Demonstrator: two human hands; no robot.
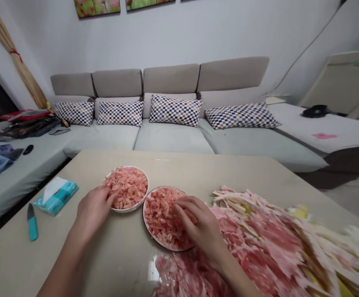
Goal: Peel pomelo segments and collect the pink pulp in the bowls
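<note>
A white bowl (145,197) heaped with torn pink pomelo flesh (130,185) stands left of centre on the table. My left hand (96,206) is at its left side, fingers bent over the rim and touching the flesh; what they grip is hidden. Close beside it, nearer to me, is a dark-rimmed plate (145,220) piled with more pomelo flesh (163,218). Over its right side my right hand (199,225) has thumb and fingertips drawn together at the flesh; anything between them is not visible. Pink membranes and pomelo peel (268,235) spread out at the right.
A small turquoise-handled knife (32,225) lies at the left, near a blue tissue pack (57,196). Several peel strips reach the right side of the beige table (117,255). Behind the table stands a grey sofa (173,138) with patterned cushions (175,110).
</note>
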